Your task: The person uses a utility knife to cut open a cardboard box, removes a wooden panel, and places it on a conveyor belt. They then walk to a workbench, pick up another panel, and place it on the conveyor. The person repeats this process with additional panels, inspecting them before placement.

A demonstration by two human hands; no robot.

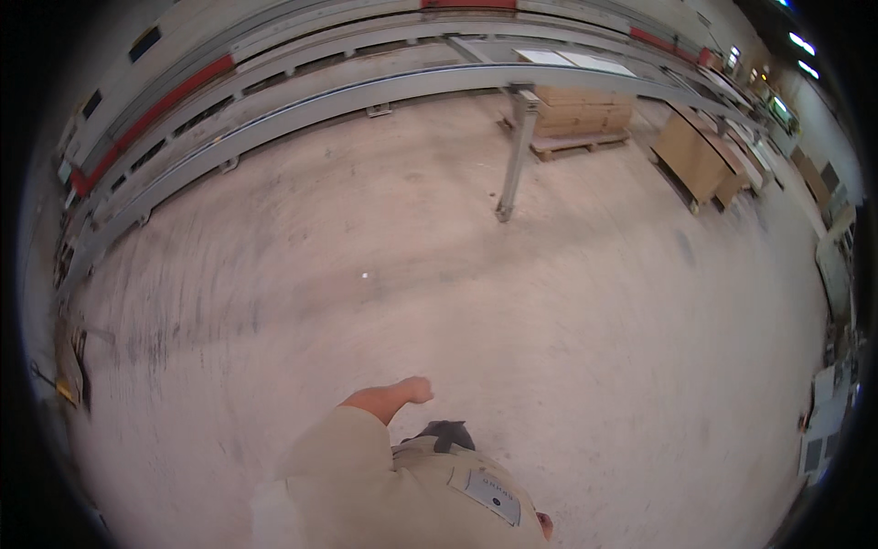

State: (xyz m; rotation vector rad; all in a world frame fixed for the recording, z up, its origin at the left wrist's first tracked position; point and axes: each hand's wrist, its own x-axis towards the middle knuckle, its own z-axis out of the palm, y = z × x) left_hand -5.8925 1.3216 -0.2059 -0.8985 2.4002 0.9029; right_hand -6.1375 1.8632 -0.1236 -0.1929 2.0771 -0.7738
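Left grip: my left hand (413,392) has its fingers curled loosely together on nothing. It hangs out ahead of my beige sleeve (334,448), which I judge to be the loose swing of an arm with no load.
Right grip: only a sliver of skin shows at the lower edge, probably my right hand (545,525). I cannot tell whether it is apart or together, or whether it holds anything.
Nearest thing: a dark shoe tip (445,432) sits just below and beside the left hand, apart from it, planted on the concrete floor (439,274).
Chest: a grey patch (492,496) on my shirt front fills the lower middle, between the two hands.
Floor mark: a small white speck (365,274) lies well ahead of the left hand; it is too small for me to say what it is.
Steel post (515,156): stands upright on the floor, well apart from me, propping the long grey rail frame (274,119) that curves across the far side.
Pallet stack (581,114): flat brown boards lie on a wooden pallet just behind the post, likely kept off the concrete for lifting.
Second stack (695,156): more brown sheets on a pallet further right, near the first.
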